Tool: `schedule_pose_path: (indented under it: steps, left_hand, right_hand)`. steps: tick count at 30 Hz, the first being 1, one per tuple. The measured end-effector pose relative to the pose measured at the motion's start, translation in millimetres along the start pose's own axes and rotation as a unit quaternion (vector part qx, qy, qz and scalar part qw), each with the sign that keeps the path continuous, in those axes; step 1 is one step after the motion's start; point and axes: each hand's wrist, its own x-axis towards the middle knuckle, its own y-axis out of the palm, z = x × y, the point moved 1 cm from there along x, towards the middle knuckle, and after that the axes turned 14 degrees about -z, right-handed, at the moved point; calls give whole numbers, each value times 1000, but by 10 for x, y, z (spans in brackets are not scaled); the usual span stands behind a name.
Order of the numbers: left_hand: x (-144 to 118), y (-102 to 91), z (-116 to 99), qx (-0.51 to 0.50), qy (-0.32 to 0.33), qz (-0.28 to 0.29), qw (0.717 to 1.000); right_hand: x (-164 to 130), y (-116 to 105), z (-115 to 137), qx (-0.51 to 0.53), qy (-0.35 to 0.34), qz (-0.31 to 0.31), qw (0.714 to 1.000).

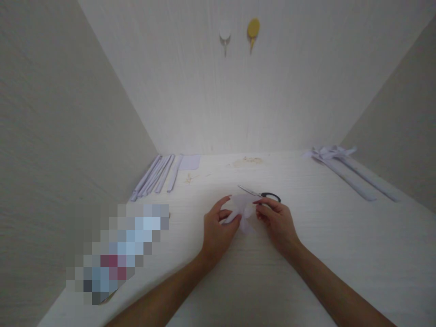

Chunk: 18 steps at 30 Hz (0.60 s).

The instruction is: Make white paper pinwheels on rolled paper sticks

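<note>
Between my hands is a thin white paper flower (244, 208) with petal-like flaps spread out. My left hand (220, 227) pinches it near its middle, thumb in front and fingers behind. The fingertips of my right hand (275, 222) are closed at the flower's right edge, holding a flap there. Just behind the right hand, scissors (270, 196) with black handles lie on the table, their blades pointing to the back left. Part of the handles is hidden by my right fingers.
Several rolled paper tubes (153, 177) lie at the back left beside a flat paper sheet (190, 162). Small tan bits (252, 160) are scattered near the back wall. Paper flowers on tube stems (350, 175) rest at the right. A blurred-out object (126, 254) lies left. Two hooks (253, 29) are on the wall.
</note>
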Motion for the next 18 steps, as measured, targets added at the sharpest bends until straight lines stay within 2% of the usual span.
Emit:
schedule_pose_path:
  steps: [6, 9, 11, 14, 16, 18]
  left_hand:
    - [10, 3, 11, 6, 6, -8, 1000]
    - [10, 6, 5, -1, -3, -4, 1000]
    - [15, 8, 6, -13, -21, -3, 1000]
    - [33, 15, 14, -34, -55, 4, 998]
    - [47, 20, 16, -45, -76, 13, 996]
    - [56, 22, 6, -55, -87, 24, 994]
  right_hand:
    - [-22, 42, 22, 70, 49, -27, 996]
    - [-21, 38, 10, 55, 19, -20, 998]
    - [-23, 28, 12, 7, -37, -25, 999]
    - [-57, 18, 49, -65, -167, -50, 982]
    - [-110, 22, 84, -114, -274, -49, 954]
    - [-177, 33, 108, -176, -378, -27, 908]
